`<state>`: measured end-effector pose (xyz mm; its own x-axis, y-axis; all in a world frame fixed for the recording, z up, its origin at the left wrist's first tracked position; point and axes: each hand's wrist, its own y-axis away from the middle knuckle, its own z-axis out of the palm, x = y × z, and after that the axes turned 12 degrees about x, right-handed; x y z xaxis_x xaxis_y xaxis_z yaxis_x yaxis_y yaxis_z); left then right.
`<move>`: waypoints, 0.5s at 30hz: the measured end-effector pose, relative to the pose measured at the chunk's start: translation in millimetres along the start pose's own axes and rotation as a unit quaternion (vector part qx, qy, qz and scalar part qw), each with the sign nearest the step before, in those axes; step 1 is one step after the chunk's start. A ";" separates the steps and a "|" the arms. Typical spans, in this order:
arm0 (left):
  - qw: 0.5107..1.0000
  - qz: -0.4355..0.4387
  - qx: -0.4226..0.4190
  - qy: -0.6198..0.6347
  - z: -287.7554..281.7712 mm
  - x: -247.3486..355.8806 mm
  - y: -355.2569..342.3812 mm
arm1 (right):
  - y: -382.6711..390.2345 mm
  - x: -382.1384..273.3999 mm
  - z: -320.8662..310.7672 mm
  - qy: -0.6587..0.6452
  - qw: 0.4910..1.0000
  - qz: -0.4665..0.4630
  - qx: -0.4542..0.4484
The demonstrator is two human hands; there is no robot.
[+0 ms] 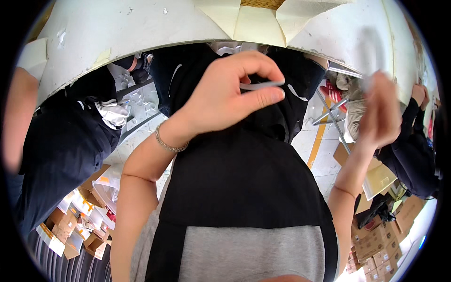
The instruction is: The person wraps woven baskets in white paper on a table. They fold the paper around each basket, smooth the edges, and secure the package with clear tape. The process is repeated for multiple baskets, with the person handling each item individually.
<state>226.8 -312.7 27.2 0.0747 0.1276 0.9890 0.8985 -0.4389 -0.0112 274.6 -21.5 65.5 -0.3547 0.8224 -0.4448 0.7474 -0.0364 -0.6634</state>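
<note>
Head view: left hand (225,94) pinching thin pale strip (261,85) at chest height below white tabletop (141,28). Probably light and bendy; best gripped mid-length. Right hand (381,110) blurred, state unclear.

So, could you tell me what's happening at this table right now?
A person in a black and grey top stands at a white table. Their left hand, with a bracelet on the wrist, pinches a thin, pale strip between thumb and fingers. Their right hand is raised and blurred, with something pale at its fingertips that is too blurred to identify. Cream paper sheets lie on the table, cardboard boxes sit on the floor, and other people in dark clothes stand on either side.
</note>
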 end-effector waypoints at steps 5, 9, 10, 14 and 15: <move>0.951 -0.162 -0.019 0.262 -6.7 -7.5 -7.0 | -25.8 88.1 49.3 0.260 0.944 -0.199 0.032; 0.945 -0.169 -0.010 0.279 -10.8 -9.8 -0.9 | -12.5 8.1 70.3 -0.039 0.997 0.024 0.068; 0.943 -0.174 -0.023 0.284 -10.9 -11.1 -1.7 | -7.3 -29.1 63.9 -0.151 0.964 0.217 -0.035; 0.955 -0.172 -0.048 0.239 -3.7 -2.3 -5.2 | -1.3 -55.4 75.0 -0.295 0.846 0.394 -0.205; 0.958 -0.177 -0.051 0.220 -4.1 -1.8 -5.6 | -1.4 -55.2 78.3 -0.315 0.828 0.412 -0.212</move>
<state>219.8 -314.1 26.0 -0.4365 -0.0930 0.8949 0.7851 -0.5251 0.3285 249.1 -111.4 43.9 0.2513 0.1530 -0.9557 0.9643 -0.1253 0.2335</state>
